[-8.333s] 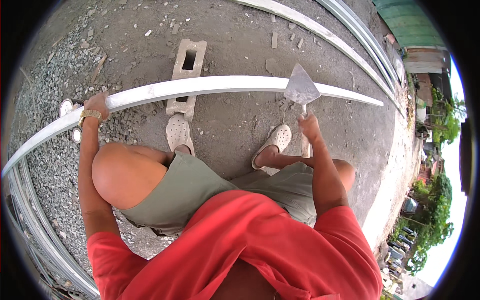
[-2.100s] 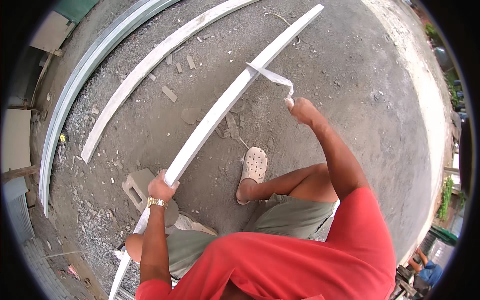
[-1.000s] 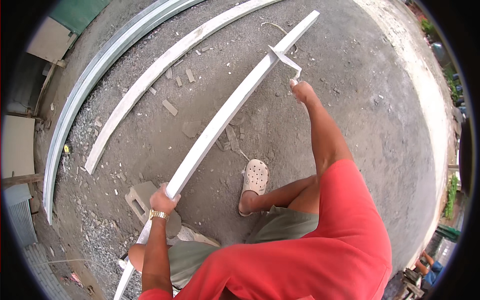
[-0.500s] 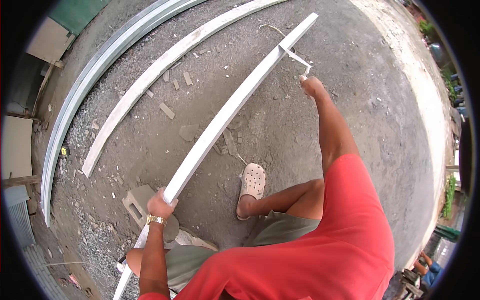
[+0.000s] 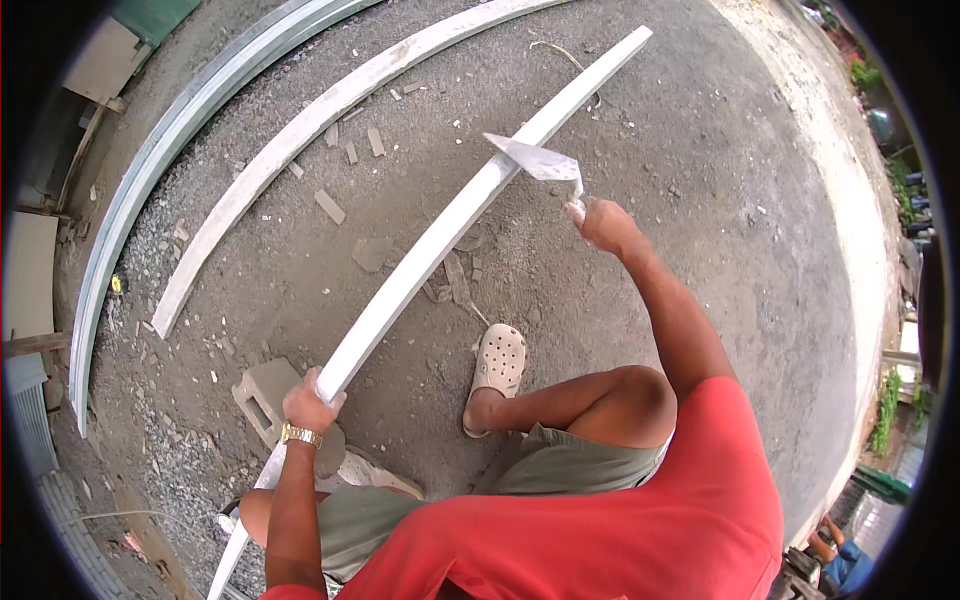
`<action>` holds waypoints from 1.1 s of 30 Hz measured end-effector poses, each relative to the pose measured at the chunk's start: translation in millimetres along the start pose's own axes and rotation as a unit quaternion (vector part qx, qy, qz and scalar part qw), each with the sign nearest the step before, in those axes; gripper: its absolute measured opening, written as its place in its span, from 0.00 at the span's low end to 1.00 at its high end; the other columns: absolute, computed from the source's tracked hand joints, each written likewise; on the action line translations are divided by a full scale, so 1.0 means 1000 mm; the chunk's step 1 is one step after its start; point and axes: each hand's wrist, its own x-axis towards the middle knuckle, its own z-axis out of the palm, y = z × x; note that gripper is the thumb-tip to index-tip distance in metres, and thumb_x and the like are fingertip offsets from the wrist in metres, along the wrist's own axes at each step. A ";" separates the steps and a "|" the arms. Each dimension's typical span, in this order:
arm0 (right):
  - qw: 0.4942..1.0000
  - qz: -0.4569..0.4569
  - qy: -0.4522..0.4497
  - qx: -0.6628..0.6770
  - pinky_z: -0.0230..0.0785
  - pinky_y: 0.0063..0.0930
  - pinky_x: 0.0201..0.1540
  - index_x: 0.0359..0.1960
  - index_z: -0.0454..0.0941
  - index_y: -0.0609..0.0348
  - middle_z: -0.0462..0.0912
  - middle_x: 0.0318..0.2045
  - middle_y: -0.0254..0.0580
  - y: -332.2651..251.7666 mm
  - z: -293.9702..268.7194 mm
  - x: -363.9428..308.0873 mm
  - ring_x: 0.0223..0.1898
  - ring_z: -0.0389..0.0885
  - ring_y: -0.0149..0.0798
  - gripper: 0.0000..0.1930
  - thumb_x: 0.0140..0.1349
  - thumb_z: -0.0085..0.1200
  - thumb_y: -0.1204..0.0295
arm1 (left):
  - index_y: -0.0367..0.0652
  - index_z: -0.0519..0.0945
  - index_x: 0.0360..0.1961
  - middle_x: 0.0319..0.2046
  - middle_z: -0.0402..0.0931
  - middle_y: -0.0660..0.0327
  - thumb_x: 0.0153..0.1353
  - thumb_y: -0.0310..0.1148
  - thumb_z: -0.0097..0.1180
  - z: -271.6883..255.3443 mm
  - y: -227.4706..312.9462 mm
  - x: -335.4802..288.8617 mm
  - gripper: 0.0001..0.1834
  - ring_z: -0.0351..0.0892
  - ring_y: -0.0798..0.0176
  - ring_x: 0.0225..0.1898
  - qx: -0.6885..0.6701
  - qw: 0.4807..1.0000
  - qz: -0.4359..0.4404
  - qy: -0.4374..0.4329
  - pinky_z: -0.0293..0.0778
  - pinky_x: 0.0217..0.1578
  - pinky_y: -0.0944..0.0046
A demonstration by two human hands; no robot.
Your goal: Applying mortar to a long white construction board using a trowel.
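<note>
A long white straight-edged bar (image 5: 430,245) runs diagonally from beside my left leg up to the far right, held off the ground at least near my body. My left hand (image 5: 312,402), with a metal watch at the wrist, is closed around its near part. Ahead to the right, my right hand (image 5: 608,226) grips the handle of a pointed trowel (image 5: 543,163). The trowel's pale blade lies across the bar, beyond its middle, with its tip past the left edge. The handle is mostly hidden in my fingers.
A hollow concrete block (image 5: 262,400) lies beside my left hand. Further left, a dusty pale beam (image 5: 290,150) and grey metal channels (image 5: 135,190) rest on the gravelly ground. Small broken pieces (image 5: 329,206) are scattered between them. My clog (image 5: 501,358) stands right of the bar.
My right hand has drawn the trowel along the bar, nearer to me and leftward. Its blade was edge-on and now shows its flat face. The left hand keeps its grip.
</note>
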 end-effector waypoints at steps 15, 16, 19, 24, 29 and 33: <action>0.986 0.130 -0.068 0.081 0.67 0.43 0.48 0.37 0.78 0.69 0.80 0.37 0.61 0.062 -0.030 0.091 0.44 0.79 0.55 0.31 0.63 0.40 0.46 | 0.45 0.74 0.45 0.33 0.80 0.51 0.40 0.45 0.67 0.005 -0.009 -0.003 0.30 0.80 0.46 0.35 -0.019 1.000 0.014 -0.009 0.75 0.36 0.50; 0.986 0.131 -0.064 0.084 0.67 0.43 0.48 0.37 0.78 0.69 0.80 0.37 0.61 0.071 -0.035 0.104 0.44 0.79 0.55 0.31 0.63 0.40 0.46 | 0.46 0.74 0.46 0.33 0.80 0.51 0.39 0.45 0.67 0.006 -0.005 -0.002 0.30 0.80 0.46 0.35 -0.014 1.000 0.005 -0.023 0.75 0.36 0.50; 0.977 0.157 0.043 0.134 0.68 0.43 0.46 0.37 0.78 0.69 0.81 0.33 0.60 0.085 -0.031 0.127 0.42 0.80 0.54 0.31 0.64 0.39 0.47 | 0.46 0.74 0.45 0.32 0.80 0.52 0.39 0.45 0.67 0.008 0.001 0.006 0.30 0.80 0.46 0.34 -0.015 0.999 -0.002 -0.034 0.75 0.36 0.50; 0.925 0.213 0.014 0.313 0.67 0.43 0.48 0.36 0.78 0.69 0.81 0.34 0.61 0.038 -0.011 0.101 0.42 0.79 0.56 0.30 0.65 0.40 0.48 | 0.47 0.74 0.43 0.31 0.80 0.52 0.39 0.45 0.67 0.001 -0.003 -0.002 0.28 0.79 0.45 0.34 -0.025 0.999 -0.010 -0.036 0.75 0.35 0.50; 0.973 -0.159 0.166 0.035 0.67 0.40 0.26 0.23 0.71 0.68 0.74 0.19 0.49 0.054 0.064 0.039 0.18 0.74 0.43 0.29 0.66 0.40 0.48 | 0.47 0.75 0.41 0.31 0.80 0.52 0.39 0.44 0.68 -0.006 0.003 0.003 0.27 0.79 0.45 0.33 -0.044 0.999 -0.004 -0.019 0.75 0.35 0.50; 0.966 0.159 0.038 0.201 0.68 0.44 0.36 0.29 0.76 0.70 0.77 0.24 0.56 0.077 -0.003 0.076 0.29 0.78 0.52 0.30 0.65 0.40 0.49 | 0.47 0.75 0.41 0.31 0.80 0.52 0.39 0.43 0.68 0.001 -0.003 0.002 0.26 0.79 0.46 0.33 -0.038 0.999 0.003 -0.015 0.75 0.35 0.51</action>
